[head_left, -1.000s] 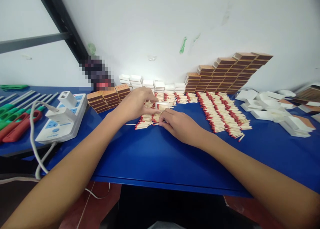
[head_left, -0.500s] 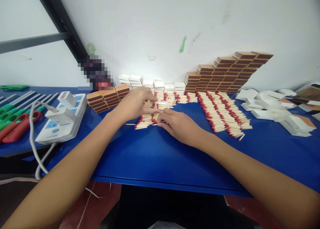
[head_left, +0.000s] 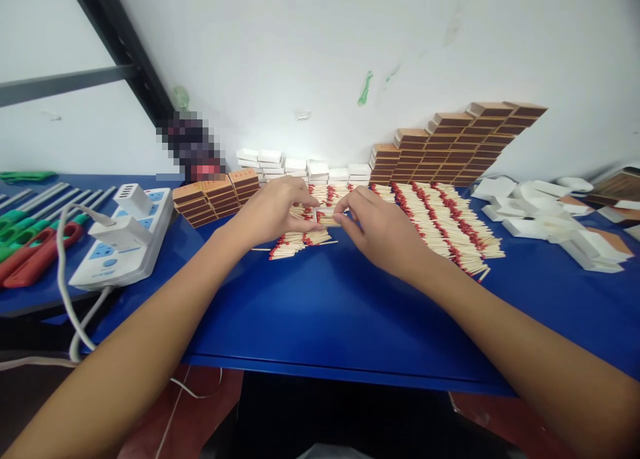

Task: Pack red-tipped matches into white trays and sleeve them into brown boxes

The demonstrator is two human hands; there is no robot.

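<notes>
The blue table (head_left: 320, 312) spans the view, with its far edge against a white wall. A stepped stack of brown matchboxes (head_left: 450, 152) stands against that wall at the right. In front of it, long rows of matches (head_left: 450, 229) lie on the table, and empty white trays (head_left: 540, 222) lie further right. A white power strip (head_left: 125, 239) sits at the left. The left hand (head_left: 273, 212) and right hand (head_left: 383, 232) meet at the table's middle. The fingers of both are closed in a pinch on opposite ends of a small white tray (head_left: 325, 215). This tray contains matches and is held just above a loose pile of matches (head_left: 295, 242).
</notes>
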